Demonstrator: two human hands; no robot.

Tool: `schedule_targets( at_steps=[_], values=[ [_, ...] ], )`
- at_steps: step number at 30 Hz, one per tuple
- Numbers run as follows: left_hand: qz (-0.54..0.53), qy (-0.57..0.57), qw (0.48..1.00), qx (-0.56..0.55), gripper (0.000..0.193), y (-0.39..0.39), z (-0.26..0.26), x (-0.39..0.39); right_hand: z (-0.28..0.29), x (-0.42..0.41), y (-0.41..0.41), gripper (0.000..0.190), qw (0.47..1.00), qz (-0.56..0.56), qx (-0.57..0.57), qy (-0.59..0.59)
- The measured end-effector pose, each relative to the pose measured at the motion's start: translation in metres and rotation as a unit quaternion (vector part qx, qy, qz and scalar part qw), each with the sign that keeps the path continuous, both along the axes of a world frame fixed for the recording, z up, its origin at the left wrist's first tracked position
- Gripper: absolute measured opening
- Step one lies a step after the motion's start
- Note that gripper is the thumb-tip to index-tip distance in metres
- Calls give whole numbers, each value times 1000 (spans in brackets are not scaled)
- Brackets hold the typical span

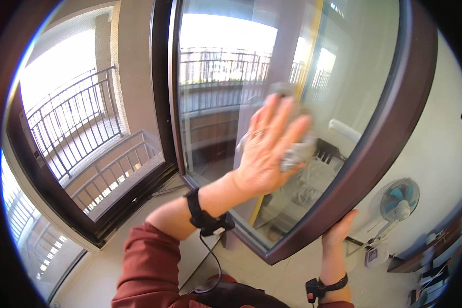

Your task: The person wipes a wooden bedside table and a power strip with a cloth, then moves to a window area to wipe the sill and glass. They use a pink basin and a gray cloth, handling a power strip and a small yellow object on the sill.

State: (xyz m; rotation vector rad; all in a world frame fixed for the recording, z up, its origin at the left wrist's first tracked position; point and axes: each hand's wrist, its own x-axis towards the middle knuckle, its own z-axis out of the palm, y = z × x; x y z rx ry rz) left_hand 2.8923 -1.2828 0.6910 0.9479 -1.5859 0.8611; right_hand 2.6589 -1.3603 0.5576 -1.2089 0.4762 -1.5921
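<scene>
My left hand [267, 154] lies flat with its fingers spread, pressing a grey cloth [298, 152] against the glass pane [215, 127] of an opened window sash. Hand and cloth look blurred, and part of the cloth is hidden under the palm. Around the pane runs a dark brown sash frame [385, 142]. Low on its outer edge, my right hand [338, 229] holds the frame; its fingers are partly hidden behind it. Black straps with small devices circle both wrists, and a cable hangs from the left one.
To the left is the window opening [96, 154] with a dark frame and metal balcony railings [77, 119] beyond. A stay arm [169, 191] joins sash and sill. At right stand a pedestal fan [400, 204], a plastic jug [375, 256] and a wooden table [423, 254].
</scene>
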Motion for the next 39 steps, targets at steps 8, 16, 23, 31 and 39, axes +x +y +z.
schedule_targets(
  at_steps=[8, 16, 23, 31, 39],
  values=[
    [64, -7, 986, -152, 57, -34, 150, 24, 26, 5, 11, 58, 995, 64, -73, 17],
    [138, 445, 885, 6, 68, -67, 131, 200, 13, 4, 7, 55, 996, 39, -67, 47],
    [89, 263, 960, -44, 56, -59, 194, 170, 15, 4, 14, 58, 992, 51, -100, 49],
    [-4, -89, 966, -241, 46, -28, 169, -48, 9, 1, -3, 59, 999, -46, 20, 20],
    [77, 33, 994, -73, 52, -22, 42, 25, 15, 0, -8, 55, 999, 31, 1, -29]
  ],
)
